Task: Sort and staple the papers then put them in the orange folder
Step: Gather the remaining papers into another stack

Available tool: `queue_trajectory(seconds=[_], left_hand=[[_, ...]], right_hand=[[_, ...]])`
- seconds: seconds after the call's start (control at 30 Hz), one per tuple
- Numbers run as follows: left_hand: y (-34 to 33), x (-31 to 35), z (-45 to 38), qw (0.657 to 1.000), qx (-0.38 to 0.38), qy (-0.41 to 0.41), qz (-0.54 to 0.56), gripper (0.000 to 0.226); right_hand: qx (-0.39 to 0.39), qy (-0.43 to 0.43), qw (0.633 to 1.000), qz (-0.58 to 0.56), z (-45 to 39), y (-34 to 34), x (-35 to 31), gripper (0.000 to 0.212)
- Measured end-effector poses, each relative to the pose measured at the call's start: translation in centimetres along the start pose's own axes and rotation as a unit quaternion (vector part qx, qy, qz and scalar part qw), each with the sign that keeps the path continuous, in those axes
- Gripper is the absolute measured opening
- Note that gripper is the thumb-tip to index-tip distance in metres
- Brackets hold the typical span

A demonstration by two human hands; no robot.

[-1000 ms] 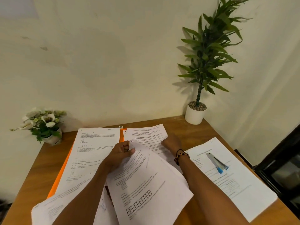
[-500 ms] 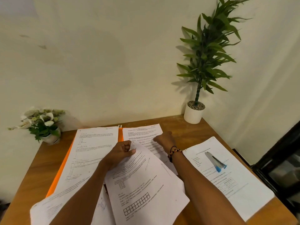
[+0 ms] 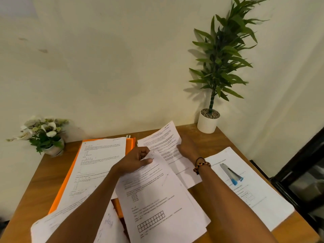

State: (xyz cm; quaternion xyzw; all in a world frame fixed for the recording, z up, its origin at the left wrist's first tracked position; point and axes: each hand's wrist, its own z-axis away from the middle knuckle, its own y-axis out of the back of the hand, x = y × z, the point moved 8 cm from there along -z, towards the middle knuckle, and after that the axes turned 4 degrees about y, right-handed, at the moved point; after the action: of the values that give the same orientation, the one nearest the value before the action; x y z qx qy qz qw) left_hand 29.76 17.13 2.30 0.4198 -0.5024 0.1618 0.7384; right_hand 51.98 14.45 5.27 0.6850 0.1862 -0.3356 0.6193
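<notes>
Left hand [image 3: 138, 159]: grips the top edge of the sheaf of loose papers [image 3: 163, 204] at the table's centre, thumb on top, fingers curled under.
Right hand [image 3: 186, 148]: pinches the right edge of a single sheet [image 3: 161, 140], which is lifted and tilted, its far corner pointing to 12 o'clock.
Papers, feel: by the look of them light, limp and slippery against each other; a sheet taken by one edge will likely droop or curl, so a hold at a corner or short edge, with the other hand steadying the stack, seems safest.
Stack risk: the sheaf is fanned unevenly and could slide apart if pulled sideways.
Orange folder [image 3: 130, 143]: lies at 10 o'clock from the left hand, mostly covered by a printed page [image 3: 100, 163]; only its left edge and top right corner show.
Stapler [image 3: 231, 174]: rests on another pile of papers [image 3: 259, 199] at 4 o'clock from the right hand, near the wrist but apart from it.
Task stage: sorting seems under way; nothing looks stapled yet.
</notes>
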Motion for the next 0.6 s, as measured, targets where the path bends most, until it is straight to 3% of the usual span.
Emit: queue_trajectory(seconds=[0.1,0.23,0.3,0.37,0.43,0.5,0.6], left_hand=[[1.5,2.0,-1.2,0.997,0.069,-0.013,-0.019,0.012],[1.1,4.1,-2.4,0.993,0.102,-0.041,-0.039,0.011],[0.7,4.4,-2.9,0.989,0.133,-0.053,-0.022,0.011],[0.1,4.2,-3.2,0.988,0.144,-0.058,0.002,0.013],[-0.7,4.1,-3.2,0.989,0.141,-0.049,0.007,0.019],[-1.3,4.6,-3.0,0.987,0.150,-0.052,-0.005,0.019],[-2.2,4.9,-3.2,0.987,0.150,-0.049,-0.018,0.015]], right_hand=[[-0.054,0.013,0.998,-0.013,0.4,1.7,0.8,0.045],[-0.133,0.018,0.987,-0.090,2.7,2.5,2.1,0.035],[-0.159,0.004,0.983,-0.090,3.6,2.4,3.3,0.044],[-0.166,-0.010,0.985,-0.051,4.4,2.5,4.2,0.054],[-0.176,-0.001,0.983,-0.049,4.8,2.2,5.0,0.040],[-0.171,-0.011,0.978,-0.117,5.6,1.9,5.0,0.026],[-0.169,-0.029,0.964,-0.201,6.8,1.6,4.4,0.045]])
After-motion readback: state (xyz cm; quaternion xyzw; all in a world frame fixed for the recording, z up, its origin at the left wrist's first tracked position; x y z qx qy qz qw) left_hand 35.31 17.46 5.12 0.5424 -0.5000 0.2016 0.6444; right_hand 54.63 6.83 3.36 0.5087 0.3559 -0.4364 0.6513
